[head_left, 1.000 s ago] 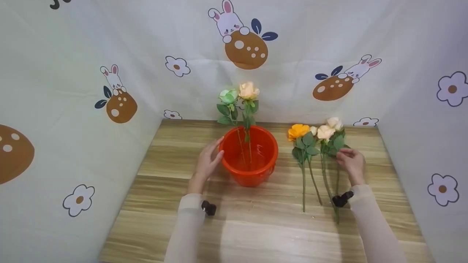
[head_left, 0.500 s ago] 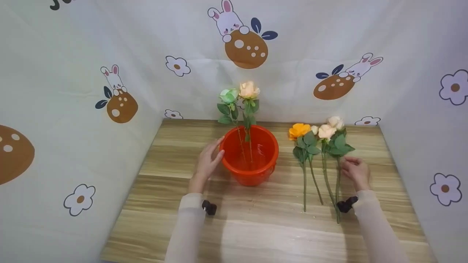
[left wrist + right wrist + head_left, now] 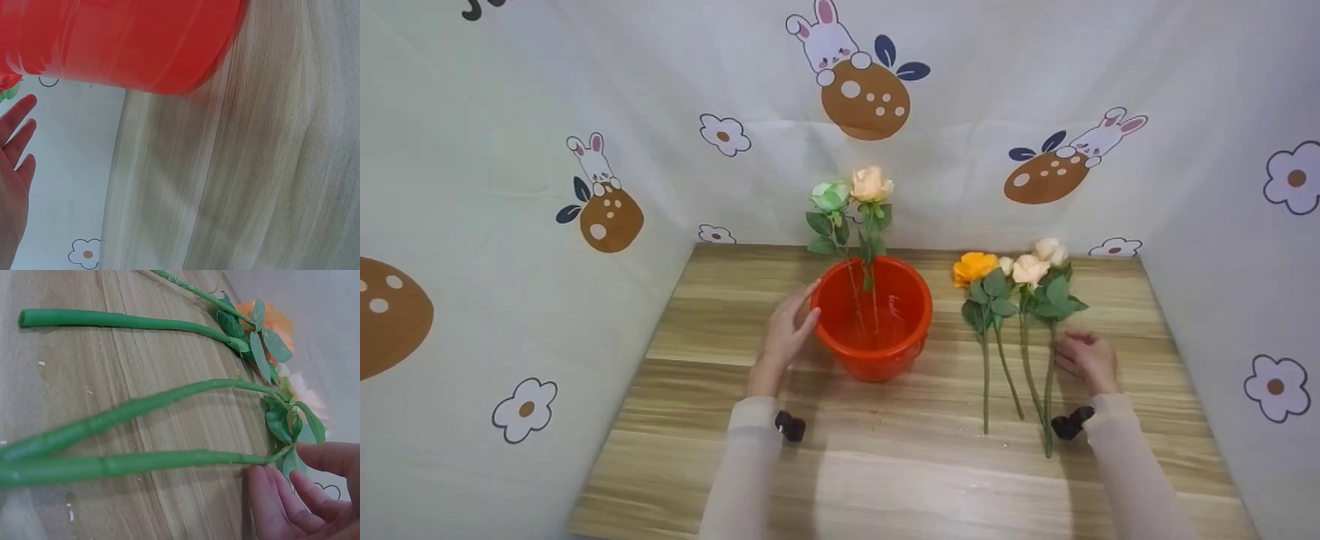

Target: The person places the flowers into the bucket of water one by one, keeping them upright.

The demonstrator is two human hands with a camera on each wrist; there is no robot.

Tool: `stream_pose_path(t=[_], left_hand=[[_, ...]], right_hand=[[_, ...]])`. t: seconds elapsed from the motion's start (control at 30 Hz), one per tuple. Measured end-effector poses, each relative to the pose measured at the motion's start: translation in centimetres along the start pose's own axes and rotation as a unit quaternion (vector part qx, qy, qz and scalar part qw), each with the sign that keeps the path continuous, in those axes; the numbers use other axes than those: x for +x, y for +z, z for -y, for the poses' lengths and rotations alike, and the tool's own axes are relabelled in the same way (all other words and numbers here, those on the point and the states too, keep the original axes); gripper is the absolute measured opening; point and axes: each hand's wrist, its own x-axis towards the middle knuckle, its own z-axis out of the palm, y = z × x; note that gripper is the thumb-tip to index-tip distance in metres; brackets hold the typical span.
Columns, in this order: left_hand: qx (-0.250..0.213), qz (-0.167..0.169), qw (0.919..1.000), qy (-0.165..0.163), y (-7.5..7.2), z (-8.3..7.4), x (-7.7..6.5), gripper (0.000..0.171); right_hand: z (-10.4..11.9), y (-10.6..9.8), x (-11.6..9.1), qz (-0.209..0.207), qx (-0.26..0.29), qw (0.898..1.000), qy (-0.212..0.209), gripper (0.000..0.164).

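In the head view, an orange-red bucket (image 3: 874,367) stands on the table with a green rose (image 3: 830,196) and a peach rose (image 3: 872,184) upright in it. My left hand (image 3: 787,334) rests its fingers, nearly straight, against the bucket's left rim. To the right lie several artificial flowers, among them an orange one (image 3: 976,268), a peach one (image 3: 1030,270) and a pale cream one (image 3: 1051,251). My right hand (image 3: 1089,358) is beside the rightmost green stem (image 3: 146,463). In the right wrist view its fingertips touch or nearly touch that stem, thumb and fingers apart.
The wood-grain table (image 3: 885,457) ends at white cloth walls (image 3: 960,172) printed with rabbits and flowers, at the back and both sides. A black camera (image 3: 790,426) sits on the left wrist, another (image 3: 1071,423) on the right. Tiny scraps (image 3: 70,512) lie near the stems.
My right hand has drawn back from the leaves of the rightmost flower, down along its stem. That stem's lower end has shifted slightly left. My left hand stays at the bucket.
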Motion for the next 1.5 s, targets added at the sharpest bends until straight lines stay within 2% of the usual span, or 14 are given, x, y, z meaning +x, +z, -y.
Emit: stream_pose_path(t=[0.17,0.33,0.43,0.53,0.67,0.83,1.0,1.17,1.33,1.5], left_hand=[[0.005,0.002,1.0000,-0.004,0.0,0.1,-0.1,0.049],[0.000,-0.003,1.0000,0.001,0.0,0.0,0.0,0.049],[-0.003,-0.004,1.0000,0.006,0.0,0.0,0.1,0.049],[-0.006,-0.004,1.0000,0.002,0.0,0.0,0.0,0.048],[-0.009,-0.005,0.9999,-0.005,-0.1,-0.1,0.0,0.048],[0.001,-0.006,1.0000,-0.006,-0.1,-0.1,-0.1,0.048],[-0.001,-0.002,1.0000,-0.003,0.0,-0.1,-0.1,0.049],[-0.014,0.001,0.9999,-0.005,0.1,0.0,0.0,0.049],[-0.013,-0.006,0.9999,0.008,0.0,0.0,0.0,0.049],[-0.012,-0.009,0.9998,0.016,0.1,0.1,0.1,0.048]], right_hand=[[-0.2,0.5,0.4,-0.010,-0.054,0.998,-0.014,0.051],[-0.6,1.1,1.3,-0.044,-0.133,0.989,-0.053,0.050],[-0.8,1.2,1.6,-0.051,-0.157,0.984,-0.067,0.049],[-0.7,1.2,1.5,-0.047,-0.160,0.984,-0.067,0.048],[-0.5,1.0,1.1,-0.030,-0.125,0.990,-0.062,0.049],[-0.2,0.6,0.6,0.020,-0.022,0.999,-0.035,0.055],[0.1,0.5,0.3,0.070,0.078,0.994,0.013,0.054],[0.5,0.4,-0.2,0.093,0.116,0.989,0.029,0.046],[1.0,0.3,-0.6,0.088,0.125,0.988,0.025,0.038],[1.9,0.2,-1.1,0.081,0.131,0.988,0.031,0.044]])
